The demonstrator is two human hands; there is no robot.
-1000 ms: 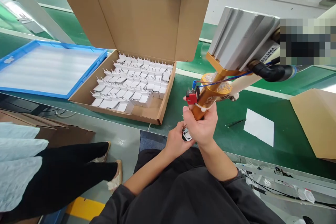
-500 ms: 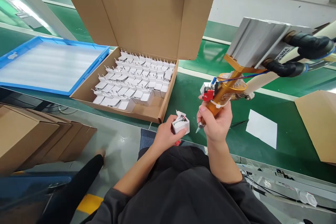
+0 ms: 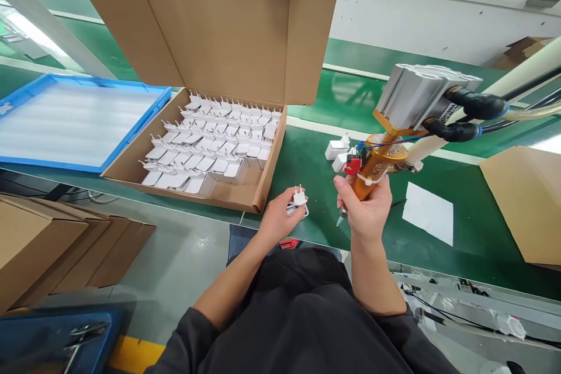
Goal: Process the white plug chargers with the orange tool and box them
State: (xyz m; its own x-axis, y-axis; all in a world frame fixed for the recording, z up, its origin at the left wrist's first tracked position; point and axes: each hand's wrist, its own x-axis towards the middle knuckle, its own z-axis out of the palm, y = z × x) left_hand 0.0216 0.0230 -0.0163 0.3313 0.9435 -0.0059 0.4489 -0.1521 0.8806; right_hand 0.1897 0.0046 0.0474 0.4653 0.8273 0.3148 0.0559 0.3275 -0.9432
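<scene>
Near lower center, the left hand [image 3: 280, 216] pinches a small white two-pin plug part [image 3: 299, 196]; the right hand [image 3: 369, 204] wraps an orange metallic dispenser [image 3: 372, 168] with a tapered tip. Left of center, an open brown cardboard box [image 3: 263, 187] holds rows of glossy white housings [image 3: 210, 146].

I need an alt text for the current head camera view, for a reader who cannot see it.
A person's left hand holds a small white two-pin plug piece, and the right hand grips a gold and silver tool, its tip pointing down. On the green bench, an open cardboard box holds rows of similar white pieces.
</scene>
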